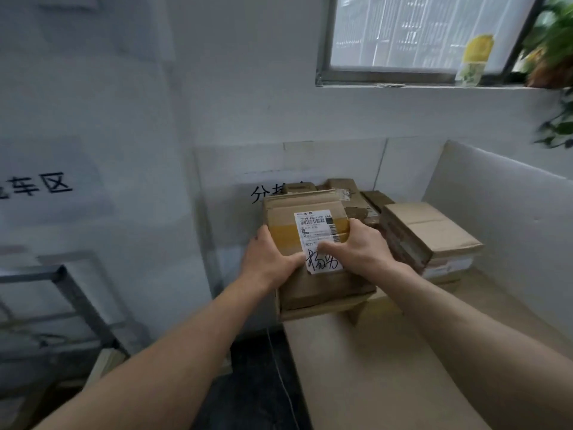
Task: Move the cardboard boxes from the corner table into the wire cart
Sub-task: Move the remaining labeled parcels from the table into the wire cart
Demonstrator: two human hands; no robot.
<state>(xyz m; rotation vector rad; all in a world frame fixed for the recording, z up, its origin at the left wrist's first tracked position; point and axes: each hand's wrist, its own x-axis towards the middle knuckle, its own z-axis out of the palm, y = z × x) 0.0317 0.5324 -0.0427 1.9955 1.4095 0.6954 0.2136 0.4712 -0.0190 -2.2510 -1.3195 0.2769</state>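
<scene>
A brown cardboard box (305, 209) with yellow tape and a white shipping label sits on top of a stack at the left edge of the beige corner table (356, 361). My left hand (269, 263) grips its left side, thumb across the top. My right hand (359, 246) grips its right side, thumb lying on the label. Under it lies a flatter box (325, 293). Another cardboard box (431, 231) stands to the right on a white box. More boxes (347, 189) are piled behind, partly hidden. The grey metal frame (71, 290) at lower left may be the wire cart.
White walls meet in the corner behind the boxes. A white partition (502, 212) borders the table on the right. A window (418, 38) with a yellow-capped bottle (474, 60) and a plant (555, 57) is above. A thin cable (279, 367) hangs beside the table over dark floor.
</scene>
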